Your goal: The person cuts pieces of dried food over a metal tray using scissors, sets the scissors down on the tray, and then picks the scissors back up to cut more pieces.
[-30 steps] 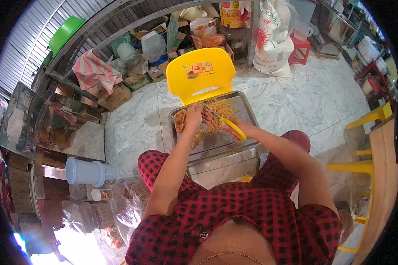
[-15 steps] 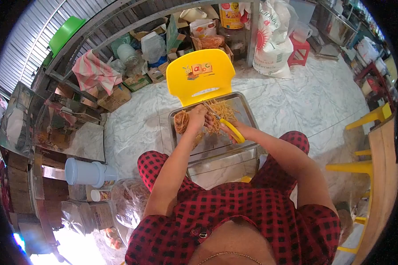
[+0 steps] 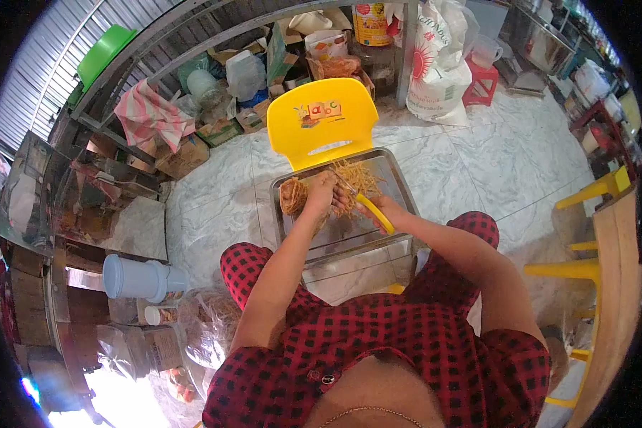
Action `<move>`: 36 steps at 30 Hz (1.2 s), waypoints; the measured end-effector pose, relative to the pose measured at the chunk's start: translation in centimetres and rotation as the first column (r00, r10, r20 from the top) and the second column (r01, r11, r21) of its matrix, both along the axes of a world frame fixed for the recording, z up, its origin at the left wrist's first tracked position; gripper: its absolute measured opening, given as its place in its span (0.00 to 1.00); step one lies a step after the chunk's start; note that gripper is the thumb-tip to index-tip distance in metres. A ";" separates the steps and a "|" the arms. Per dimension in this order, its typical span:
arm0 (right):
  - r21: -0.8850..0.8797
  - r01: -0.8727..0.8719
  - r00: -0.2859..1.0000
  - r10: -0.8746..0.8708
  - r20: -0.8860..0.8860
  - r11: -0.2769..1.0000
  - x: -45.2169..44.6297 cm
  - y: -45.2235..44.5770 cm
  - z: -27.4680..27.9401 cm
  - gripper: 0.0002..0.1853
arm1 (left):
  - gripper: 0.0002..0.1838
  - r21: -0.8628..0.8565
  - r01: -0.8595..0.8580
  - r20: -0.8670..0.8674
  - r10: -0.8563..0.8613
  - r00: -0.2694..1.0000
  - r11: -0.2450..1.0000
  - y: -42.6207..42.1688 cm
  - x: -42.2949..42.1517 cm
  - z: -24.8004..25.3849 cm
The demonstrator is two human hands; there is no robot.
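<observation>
A metal tray (image 3: pixel 396 171) rests in front of me against a yellow chair (image 3: pixel 323 118). My right hand (image 3: pixel 385 212) is wrapped round the yellow handles of a pair of scissors (image 3: pixel 372 212), whose blades point up and left toward my other hand. My left hand (image 3: pixel 322 194) has its fingers closed on some of the brown, root-like strands. Cut thin strands (image 3: pixel 357 177) lie loose on the tray beyond the blades. To the left of my left hand sits a reddish-brown bundle (image 3: pixel 292 196).
Boxes and bags fill the shelf behind the chair. A large white sack (image 3: pixel 439 71) stands near a red stool (image 3: pixel 481 84). At the left are pale blue buckets (image 3: pixel 132 277). A yellow-legged table (image 3: pixel 617 264) stands at the right edge.
The scissors and my right hand have shifted slightly, with the handles turned a little. My left hand has moved slightly to the right, away from the bundle.
</observation>
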State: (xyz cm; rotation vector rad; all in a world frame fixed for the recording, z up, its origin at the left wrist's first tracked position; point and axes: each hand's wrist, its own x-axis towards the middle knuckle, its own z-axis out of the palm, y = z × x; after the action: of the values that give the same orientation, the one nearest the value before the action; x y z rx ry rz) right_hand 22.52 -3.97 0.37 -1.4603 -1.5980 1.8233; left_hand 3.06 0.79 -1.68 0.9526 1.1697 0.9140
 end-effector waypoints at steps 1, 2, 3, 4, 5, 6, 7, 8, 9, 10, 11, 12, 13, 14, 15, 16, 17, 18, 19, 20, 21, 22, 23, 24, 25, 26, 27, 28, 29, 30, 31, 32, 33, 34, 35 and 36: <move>0.000 0.002 1.000 -0.002 0.000 1.000 0.1 0.0 -0.1 0.25 | 0.10 -0.015 0.006 0.026 -0.006 1.000 1.000 0.0 0.0 -0.1; 0.001 0.006 1.000 -0.006 -0.022 1.000 0.1 0.0 -0.2 0.24 | 0.10 -0.014 0.007 0.027 -0.007 1.000 1.000 0.0 -0.1 -0.2; 0.003 0.011 0.999 -0.011 -0.043 1.000 0.2 0.1 -0.1 0.24 | 0.09 -0.001 -0.005 0.023 0.005 1.000 1.000 0.1 -0.3 0.1; 0.006 0.010 0.999 -0.010 -0.042 1.000 0.3 0.2 0.1 0.24 | 0.09 0.013 -0.018 0.020 0.018 1.000 1.000 0.2 -0.5 0.4; -0.026 0.020 0.995 -0.022 -0.094 0.999 0.4 0.1 0.2 0.26 | 0.09 0.013 -0.020 0.021 0.020 1.000 1.000 0.3 -0.8 0.6; -0.060 0.025 0.989 -0.034 -0.146 0.998 0.4 0.1 0.2 0.27 | 0.09 0.039 -0.081 0.023 0.080 0.997 0.996 0.6 -1.2 0.6; -0.062 0.022 0.989 -0.031 -0.146 0.998 0.4 0.1 0.4 0.27 | 0.10 0.065 -0.142 0.026 0.141 0.990 0.988 0.8 -1.5 0.7; -0.023 -0.035 0.988 0.032 -0.151 0.999 0.4 0.2 0.6 0.28 | 0.10 0.048 -0.173 0.054 0.171 0.984 0.984 0.9 -1.8 0.7; 0.016 -0.091 0.984 0.092 -0.154 0.996 0.5 0.3 0.6 0.28 | 0.10 0.046 -0.174 0.053 0.171 0.984 0.984 0.9 -1.8 0.9; 0.015 -0.090 0.984 0.091 -0.155 0.996 0.4 0.3 0.4 0.28 | 0.10 0.070 -0.191 0.080 0.185 0.979 0.979 0.8 -1.8 1.1; 0.008 -0.113 0.989 0.113 -0.100 0.994 0.4 0.3 0.1 0.29 | 0.10 0.093 -0.209 0.109 0.198 0.974 0.974 0.8 -1.7 1.3; 0.001 -0.136 0.990 0.136 -0.044 0.991 0.2 0.2 0.4 0.30 | 0.10 0.094 -0.208 0.108 0.197 0.974 0.974 1.0 -1.8 1.0; 0.002 -0.136 0.990 0.136 -0.045 0.991 0.1 0.1 0.8 0.30 | 0.10 0.138 -0.211 0.078 0.202 0.976 0.968 1.2 -2.0 0.6; 0.013 -0.150 0.987 0.150 -0.054 0.989 0.1 -0.2 1.3 0.30 | 0.10 0.182 -0.214 0.049 0.208 0.977 0.960 1.3 -2.1 0.3; 0.023 -0.163 0.985 0.164 -0.062 0.986 0.1 -0.3 1.7 0.30 | 0.10 0.181 -0.215 0.049 0.210 0.977 0.960 1.4 -2.1 0.3; 0.022 -0.164 0.984 0.165 -0.062 0.986 0.1 -0.2 1.6 0.30 | 0.10 0.173 -0.234 0.048 0.229 0.972 0.957 1.4 -2.0 0.3; 0.029 -0.176 0.982 0.177 -0.058 0.984 0.2 -0.1 1.4 0.30 | 0.10 0.165 -0.251 0.046 0.247 0.968 0.954 1.5 -2.0 0.2; 0.037 -0.187 0.981 0.189 -0.054 0.982 0.2 0.0 1.2 0.31 | 0.10 0.165 -0.251 0.046 0.246 0.968 0.954 1.4 -2.0 0.4; 0.036 -0.186 0.981 0.188 -0.053 0.982 0.2 0.0 1.0 0.31 | 0.10 0.186 -0.252 0.012 0.255 0.967 0.950 1.4 -2.0 0.5; 0.042 -0.192 0.979 0.194 -0.055 0.981 0.2 0.1 0.8 0.31 | 0.10 0.208 -0.254 -0.022 0.264 0.964 0.945 1.4 -2.0 0.7; 0.047 -0.197 0.978 0.200 -0.058 0.979 0.1 0.1 0.7 0.31 | 0.10 0.207 -0.253 -0.022 0.263 0.964 0.945 1.4 -2.0 0.7; 0.046 -0.197 0.978 0.199 -0.059 0.979 0.1 0.1 0.7 0.31 | 0.10 0.210 -0.225 -0.036 0.238 0.971 0.951 1.4 -2.0 0.7; 0.044 -0.192 0.978 0.195 -0.068 0.980 0.2 0.1 0.7 0.32 | 0.10 0.212 -0.197 -0.049 0.212 0.976 0.957 1.4 -1.9 0.7; 0.042 -0.188 0.979 0.191 -0.078 0.981 0.2 0.1 0.7 0.32 | 0.10 0.211 -0.197 -0.049 0.211 0.976 0.957 1.4 -1.9 0.6; 0.042 -0.187 0.979 0.190 -0.078 0.981 0.3 0.3 0.6 0.32 | 0.10 0.203 -0.190 -0.054 0.205 0.977 0.961 1.5 -1.9 0.5; 0.022 -0.187 0.979 0.188 -0.078 0.982 0.3 0.4 0.4 0.32 | 0.10 0.194 -0.183 -0.059 0.198 0.978 0.964 1.5 -1.9 0.4; 0.001 -0.187 0.979 0.187 -0.078 0.982 0.3 0.4 0.4 0.32 | 0.10 0.194 -0.183 -0.060 0.198 0.978 0.964 1.3 -1.8 0.6; 0.001 -0.188 0.979 0.187 -0.078 0.982 0.3 0.3 0.5 0.32 | 0.10 0.183 -0.176 -0.039 0.186 0.982 0.967 1.2 -1.7 0.8; 0.003 -0.170 0.982 0.170 -0.087 0.985 0.2 0.2 0.6 0.32 | 0.10 0.171 -0.169 -0.018 0.175 0.984 0.971 1.1 -1.6 1.1; 0.004 -0.153 0.983 0.153 -0.097 0.988 0.3 0.2 0.8 0.32 | 0.10 0.170 -0.170 -0.018 0.176 0.984 0.971 1.2 -1.6 1.0; 0.004 -0.154 0.983 0.153 -0.096 0.988 0.2 0.2 0.7 0.32 | 0.10 0.173 -0.163 -0.035 0.171 0.985 0.971 1.3 -1.7 0.8; -0.007 -0.143 0.985 0.142 -0.095 0.990 0.2 0.2 0.6 0.31 | 0.10 0.176 -0.155 -0.053 0.167 0.985 0.972 1.3 -1.7 0.7; -0.018 -0.132 0.987 0.130 -0.093 0.991 0.2 0.2 0.7 0.30 | 0.10 0.177 -0.155 -0.052 0.167 0.985 0.972 1.4 -1.7 0.6; -0.017 -0.132 0.987 0.130 -0.092 0.991 0.2 0.2 0.8 0.30 | 0.10 0.169 -0.160 -0.041 0.169 0.985 0.973 1.4 -1.6 0.4; -0.012 -0.117 0.989 0.116 -0.094 0.993 0.2 0.1 1.0 0.29 | 0.10 0.162 -0.164 -0.031 0.171 0.985 0.973 1.4 -1.6 0.3; -0.007 -0.102 0.990 0.101 -0.095 0.995 0.2 0.0 1.1 0.28 | 0.10 0.162 -0.164 -0.031 0.171 0.985 0.973 1.3 -1.6 0.3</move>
State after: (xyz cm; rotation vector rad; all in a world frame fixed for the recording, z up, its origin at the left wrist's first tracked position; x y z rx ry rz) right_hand 22.68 -4.00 1.49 -1.2982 -1.6453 1.9300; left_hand 1.41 2.10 -1.35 1.0171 1.2432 1.1404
